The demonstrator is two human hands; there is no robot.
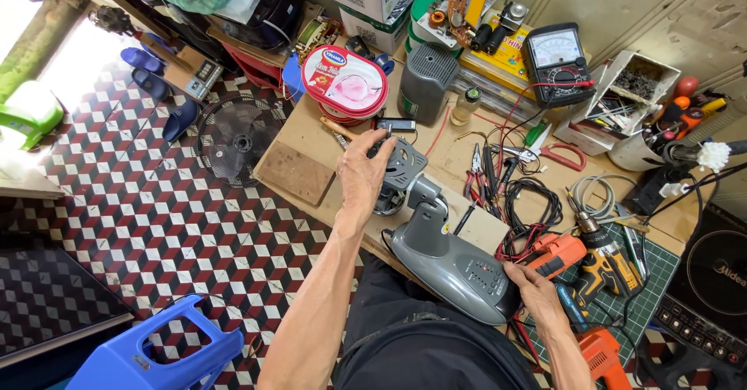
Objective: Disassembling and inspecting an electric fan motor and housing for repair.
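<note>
Fingers of the left hand [362, 174] are wrapped around the grey motor bracket [401, 164] at the top of a dismantled grey fan body [447, 259], a firm grip on the metal plate, thumb side toward the person. The right hand [531, 289] rests against the fan's base beside its button panel, fingers curled onto the rim, steadying it rather than clenching. The fan body lies tilted on the near edge of the cardboard-covered counter [307, 137], partly over the person's lap. Just right of it sit an orange cordless drill [562, 255] and a tangle of black and red wires [526, 203]. Farther back stand a red round tub [345, 83], a grey plastic housing [426, 83] and an analogue multimeter [558, 63]. On the tiled floor lies a black fan grille [236, 139].
</note>
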